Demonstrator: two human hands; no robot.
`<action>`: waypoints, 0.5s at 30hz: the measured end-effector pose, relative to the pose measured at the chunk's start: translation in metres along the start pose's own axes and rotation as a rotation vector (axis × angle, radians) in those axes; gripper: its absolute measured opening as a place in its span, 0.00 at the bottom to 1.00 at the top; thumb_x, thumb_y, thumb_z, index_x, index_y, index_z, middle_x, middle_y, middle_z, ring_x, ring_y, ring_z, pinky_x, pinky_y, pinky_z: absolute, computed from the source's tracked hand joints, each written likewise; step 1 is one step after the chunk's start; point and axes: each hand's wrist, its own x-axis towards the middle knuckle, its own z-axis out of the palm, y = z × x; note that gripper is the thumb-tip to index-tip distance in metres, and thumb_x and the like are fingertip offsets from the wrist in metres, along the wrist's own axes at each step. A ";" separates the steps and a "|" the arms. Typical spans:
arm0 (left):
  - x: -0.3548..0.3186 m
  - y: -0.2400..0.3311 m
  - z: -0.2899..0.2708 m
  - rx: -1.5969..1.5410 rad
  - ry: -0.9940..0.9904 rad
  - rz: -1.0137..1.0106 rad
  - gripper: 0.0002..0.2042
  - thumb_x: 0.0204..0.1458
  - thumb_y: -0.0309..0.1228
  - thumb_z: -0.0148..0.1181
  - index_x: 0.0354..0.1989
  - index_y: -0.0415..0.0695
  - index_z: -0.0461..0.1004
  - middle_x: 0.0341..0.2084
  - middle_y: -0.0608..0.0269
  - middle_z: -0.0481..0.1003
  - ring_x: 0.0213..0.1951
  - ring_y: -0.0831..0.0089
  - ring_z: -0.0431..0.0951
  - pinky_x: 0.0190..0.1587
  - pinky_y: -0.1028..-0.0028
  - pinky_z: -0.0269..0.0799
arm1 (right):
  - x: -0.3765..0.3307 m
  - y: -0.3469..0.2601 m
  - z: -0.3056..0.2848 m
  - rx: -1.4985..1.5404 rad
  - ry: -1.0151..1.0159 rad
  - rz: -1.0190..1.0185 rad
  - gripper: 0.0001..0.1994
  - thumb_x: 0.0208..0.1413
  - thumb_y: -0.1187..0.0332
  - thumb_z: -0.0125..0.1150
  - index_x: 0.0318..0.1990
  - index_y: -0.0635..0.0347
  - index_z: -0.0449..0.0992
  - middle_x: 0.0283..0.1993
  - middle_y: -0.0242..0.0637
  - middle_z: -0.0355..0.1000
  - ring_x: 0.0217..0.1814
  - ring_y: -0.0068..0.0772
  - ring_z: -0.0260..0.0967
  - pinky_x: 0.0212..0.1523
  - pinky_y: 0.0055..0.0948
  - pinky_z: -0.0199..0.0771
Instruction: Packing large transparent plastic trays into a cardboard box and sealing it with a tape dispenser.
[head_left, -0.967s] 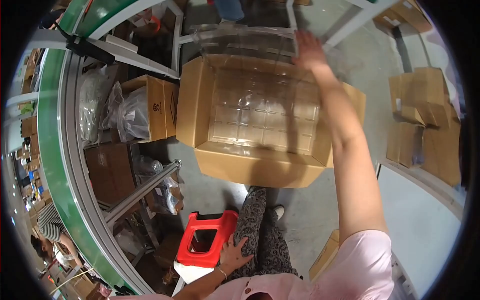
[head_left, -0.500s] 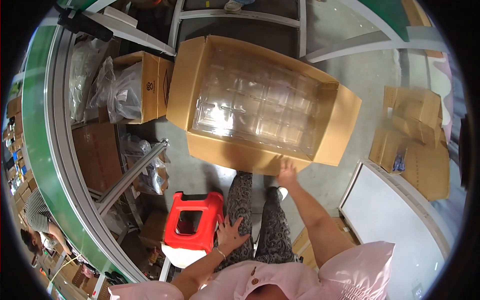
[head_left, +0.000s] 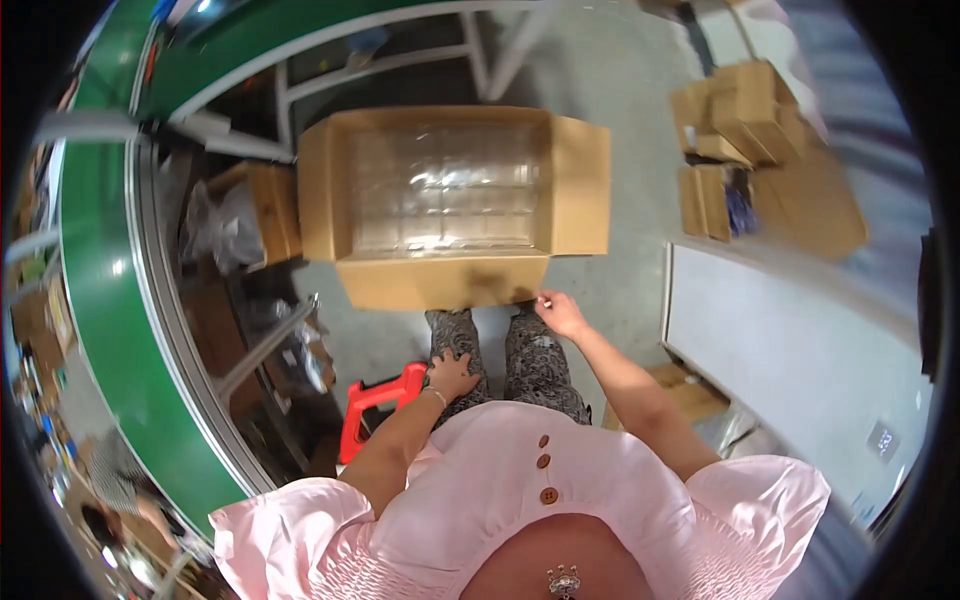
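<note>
Left hand [head_left: 453,374] is lying open on the left thigh, fingers spread, while right hand [head_left: 562,312] is bending its fingers at the right end of the box's near flap [head_left: 440,284]; cannot tell whether it is gripping the edge or only touching it. The box [head_left: 582,190] is sitting open just ahead of the knees, its side flaps folding outward, and clear plastic trays [head_left: 445,205] are lying inside, catching glare. A red stool [head_left: 352,430] is standing beside the left leg, with a green bench [head_left: 95,250] running along the far left.
</note>
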 end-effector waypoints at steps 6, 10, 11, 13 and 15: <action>0.099 -0.066 0.014 0.350 -0.065 0.640 0.29 0.47 0.52 0.49 0.52 0.45 0.65 0.46 0.45 0.69 0.51 0.51 0.67 0.53 0.62 0.62 | -0.133 0.143 -0.031 -0.033 0.243 0.412 0.13 0.45 0.62 0.50 0.35 0.58 0.75 0.36 0.45 0.73 0.41 0.45 0.70 0.43 0.37 0.69; 0.081 -0.017 -0.077 0.557 -0.183 0.390 0.27 0.47 0.50 0.54 0.48 0.40 0.67 0.38 0.41 0.72 0.45 0.50 0.71 0.46 0.63 0.67 | -0.239 0.223 0.024 0.266 0.496 0.801 0.13 0.44 0.61 0.47 0.28 0.58 0.76 0.34 0.48 0.72 0.38 0.51 0.69 0.41 0.42 0.70; 0.163 -0.118 -0.085 0.422 -0.279 0.494 0.28 0.46 0.52 0.54 0.48 0.41 0.67 0.40 0.41 0.71 0.46 0.50 0.70 0.46 0.63 0.67 | -0.246 0.235 0.034 0.294 0.540 0.749 0.13 0.43 0.62 0.47 0.28 0.58 0.76 0.34 0.48 0.72 0.37 0.52 0.69 0.40 0.43 0.70; 0.136 -0.026 -0.147 0.847 -0.283 0.368 0.27 0.43 0.50 0.55 0.47 0.43 0.69 0.44 0.45 0.71 0.49 0.53 0.69 0.48 0.62 0.66 | -0.297 0.253 0.082 0.344 0.690 0.834 0.13 0.42 0.63 0.47 0.28 0.58 0.76 0.33 0.48 0.72 0.37 0.52 0.69 0.41 0.43 0.70; 0.128 0.032 -0.184 1.112 -0.221 0.278 0.25 0.42 0.48 0.55 0.46 0.44 0.71 0.44 0.46 0.71 0.49 0.55 0.69 0.50 0.62 0.65 | -0.327 0.255 0.124 0.481 0.594 0.930 0.14 0.43 0.65 0.47 0.29 0.65 0.76 0.37 0.51 0.72 0.41 0.52 0.69 0.44 0.43 0.70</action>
